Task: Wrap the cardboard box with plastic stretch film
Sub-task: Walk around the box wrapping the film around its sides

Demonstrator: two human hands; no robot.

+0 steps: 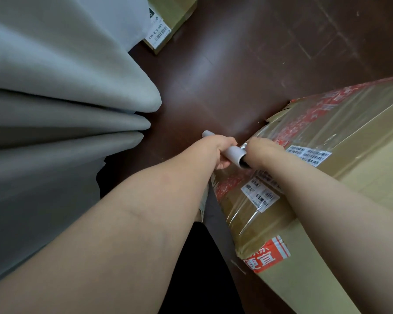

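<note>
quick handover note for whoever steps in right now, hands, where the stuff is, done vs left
Left hand: closed around the grey film roll core.
Right hand: at the core's other end, against the box.
Cardboard box: on the dark floor, at the person's right.
Done: clear stretch film already covers the near end, over the barcode labels.
Left: the corner with red printed tape looks bare; keep winding, then cut the film.

Glossy clear film [322, 123] over matt brown cardboard box [361, 177]; polished dark floor [236, 64].
</note>
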